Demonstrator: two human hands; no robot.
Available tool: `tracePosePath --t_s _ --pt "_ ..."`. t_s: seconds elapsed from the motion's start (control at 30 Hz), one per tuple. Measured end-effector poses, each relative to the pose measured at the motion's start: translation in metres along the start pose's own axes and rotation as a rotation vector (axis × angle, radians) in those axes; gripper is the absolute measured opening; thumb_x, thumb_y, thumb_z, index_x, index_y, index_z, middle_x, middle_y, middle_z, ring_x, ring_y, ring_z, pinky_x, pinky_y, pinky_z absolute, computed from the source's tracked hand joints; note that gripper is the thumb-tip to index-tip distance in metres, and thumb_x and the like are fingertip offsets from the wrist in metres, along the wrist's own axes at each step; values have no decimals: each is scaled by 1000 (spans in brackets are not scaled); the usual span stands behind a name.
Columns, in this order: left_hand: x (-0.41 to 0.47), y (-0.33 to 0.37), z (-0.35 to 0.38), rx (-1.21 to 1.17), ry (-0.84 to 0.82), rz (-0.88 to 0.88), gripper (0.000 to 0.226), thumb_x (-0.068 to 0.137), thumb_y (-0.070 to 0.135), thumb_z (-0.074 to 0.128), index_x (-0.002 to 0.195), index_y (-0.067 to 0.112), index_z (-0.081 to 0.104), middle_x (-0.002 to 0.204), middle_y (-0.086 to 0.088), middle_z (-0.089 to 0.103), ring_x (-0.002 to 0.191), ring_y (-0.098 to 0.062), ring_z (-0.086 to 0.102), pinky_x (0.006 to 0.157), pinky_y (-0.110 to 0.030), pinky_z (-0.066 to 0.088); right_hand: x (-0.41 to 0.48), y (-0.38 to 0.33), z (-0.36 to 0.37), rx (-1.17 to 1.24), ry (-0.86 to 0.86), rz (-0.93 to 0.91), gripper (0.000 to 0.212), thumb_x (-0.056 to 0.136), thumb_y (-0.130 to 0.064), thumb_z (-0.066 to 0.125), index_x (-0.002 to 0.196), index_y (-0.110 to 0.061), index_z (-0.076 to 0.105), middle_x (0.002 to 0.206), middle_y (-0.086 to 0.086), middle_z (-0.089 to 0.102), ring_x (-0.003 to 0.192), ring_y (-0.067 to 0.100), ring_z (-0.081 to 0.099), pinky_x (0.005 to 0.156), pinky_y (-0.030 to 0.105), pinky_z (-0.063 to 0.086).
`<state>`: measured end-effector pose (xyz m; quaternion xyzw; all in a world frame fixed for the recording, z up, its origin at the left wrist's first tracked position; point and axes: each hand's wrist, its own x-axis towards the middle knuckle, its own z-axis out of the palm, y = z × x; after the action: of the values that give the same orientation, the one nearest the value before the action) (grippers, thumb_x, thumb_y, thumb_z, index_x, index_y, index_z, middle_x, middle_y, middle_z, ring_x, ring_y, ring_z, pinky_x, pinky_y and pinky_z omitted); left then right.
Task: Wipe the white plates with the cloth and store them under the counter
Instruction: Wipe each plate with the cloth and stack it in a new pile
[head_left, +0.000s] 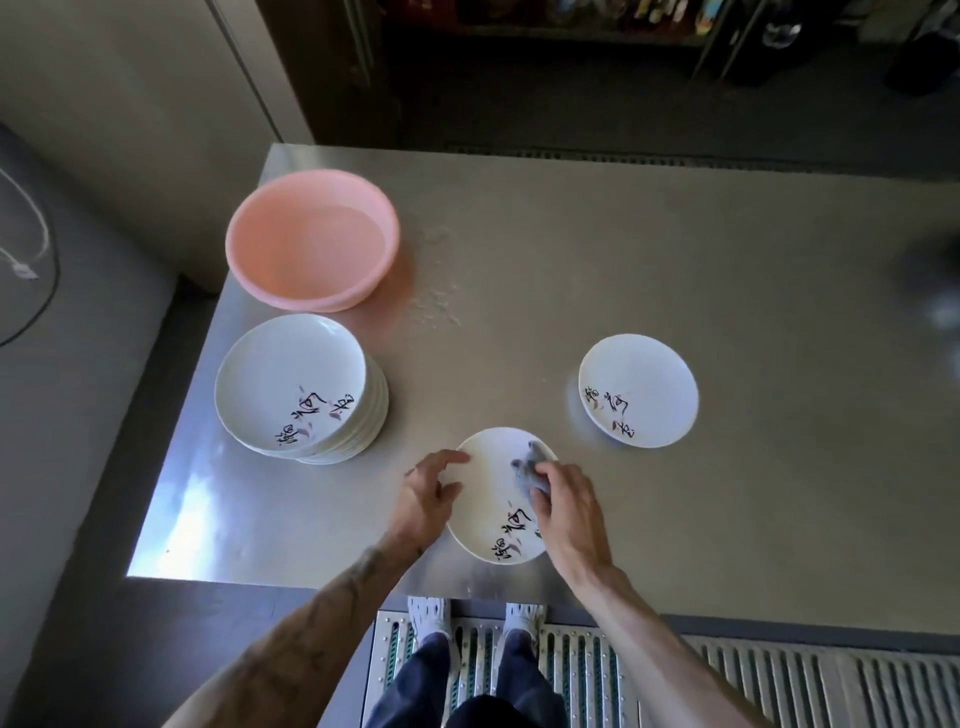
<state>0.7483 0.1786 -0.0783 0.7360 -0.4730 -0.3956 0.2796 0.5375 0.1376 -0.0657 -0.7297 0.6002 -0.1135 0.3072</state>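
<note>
Wiping is the step in hand, and the plate (485, 486) you are working on lies flat on the counter (571, 249), close to its front edge, directly in front of you. Your left hand (431, 493) grips the plate's left rim between thumb and fingers. Your right hand (569, 514) has its fingers curled over the bunched grey cloth (525, 464), pressing it against the far right of the plate's face.

Sweep the cloth in overlapping arcs from the rim inward, and cover the painted lettering near your side too. Turn the plate a little with the left hand between passes so that no sector is missed. Press lightly, because the steel looks slick and the plate could slide toward the edge. Hold the rim firmly while the cloth pushes.

A stack (291, 384) of like plates waits to the left, just in front of the pink basin (260, 260), which seems to hold water. A single plate (639, 379) sits apart on the right. Judging by the stack, most of the job remains, and nothing has visibly gone under the counter.
</note>
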Motion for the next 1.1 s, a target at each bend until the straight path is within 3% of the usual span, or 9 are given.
tracePosePath --t_s 0.07,0.17,0.23,0.33,0.5,0.63,0.8,0.93,1.1 --pt "1 -13 3 100 -44 87 50 84 2 68 131 17 63 120 -6 63 93 -22 58 85 -32 47 -5 1 9 -37 -21 -13 36 97 -17 67 132 -21 60 116 3 55 105 21 51 90 30 48" --pt "0 -28 0 389 -120 135 81 81 35 79 153 24 43 142 0 53 117 -22 45 98 -38 37 0 1 14 -50 -19 -52 39 96 -16 70 133 -26 60 118 1 51 106 19 49 87 30 51" --pt "-1 -36 -2 484 -171 177 103 75 52 80 160 26 29 157 6 40 133 -21 36 107 -40 31 12 2 18 -20 -23 -67 40 95 -17 71 131 -31 61 119 -3 48 108 18 49 86 30 52" --pt "-1 -45 -2 530 -208 243 114 74 66 74 163 25 16 167 7 25 147 -21 27 117 -39 22 28 -3 30 3 -41 -100 37 96 -22 70 132 -30 64 124 -3 46 112 20 48 95 32 51" --pt "-3 -49 -2 536 -191 285 113 78 74 64 164 23 12 168 7 22 150 -22 24 118 -34 14 7 -11 45 -129 -255 -457 32 101 -28 59 132 -29 63 131 0 47 119 21 50 95 35 54" --pt "-2 -45 -1 516 -205 268 115 77 73 67 164 24 10 169 7 17 152 -21 19 121 -38 13 37 -11 43 -101 -11 -162 50 90 -18 75 137 -26 63 134 6 51 120 28 51 102 44 51" --pt "-4 -47 0 520 -190 271 114 76 81 57 164 23 13 168 8 20 153 -19 21 123 -41 19 14 -34 61 -138 -206 -317 39 96 -25 66 133 -29 58 132 1 46 116 24 49 84 42 57" --pt "-4 -45 -1 545 -202 244 115 75 84 51 164 26 6 169 9 13 154 -16 16 125 -40 16 43 -18 49 -204 -80 -264 45 91 -27 73 135 -30 61 131 3 49 117 27 52 93 40 54" --pt "-5 -45 -1 548 -199 239 116 74 88 44 164 25 5 170 6 14 155 -17 18 124 -40 14 7 10 29 -277 30 -186 40 90 -26 75 129 -26 66 120 4 48 101 22 51 79 33 60"
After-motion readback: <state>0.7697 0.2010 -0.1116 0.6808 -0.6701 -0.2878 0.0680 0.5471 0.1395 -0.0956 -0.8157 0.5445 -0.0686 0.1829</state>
